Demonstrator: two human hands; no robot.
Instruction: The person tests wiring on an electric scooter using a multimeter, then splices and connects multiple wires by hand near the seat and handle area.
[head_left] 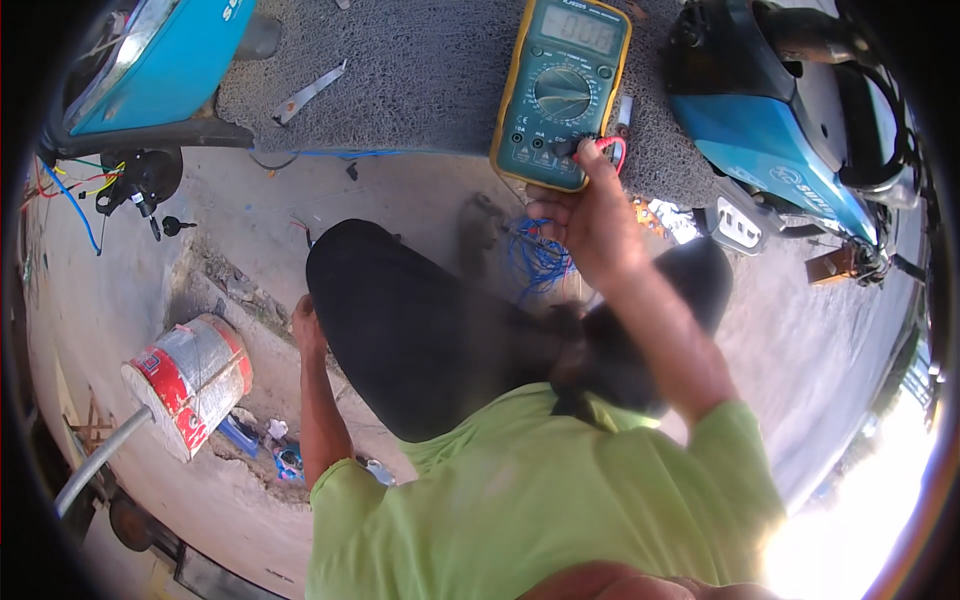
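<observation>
A green digital multimeter [562, 95] in a yellow case lies at the edge of a grey textured mat [400, 75], its screen lit with digits and its round dial in the middle. My right hand [605, 235] grips its lower end, thumb on top by the red and black lead plugs [580, 148], other fingers curled at the bottom edge. A short red lead [620, 155] loops beside the thumb. My left hand [308, 325] hangs low beside my left knee [350, 255]; its fingers are mostly hidden by the leg, so what they hold does not show.
Blue scooter panels stand left [165, 65] and right [770, 150]. An ignition lock with a key [145, 185] and coloured wires hangs at left. Below it sits a red-and-white bucket [190, 385] with a metal pole. Tangled blue wire [540, 255] lies between my legs; a metal strip [308, 93] rests on the mat.
</observation>
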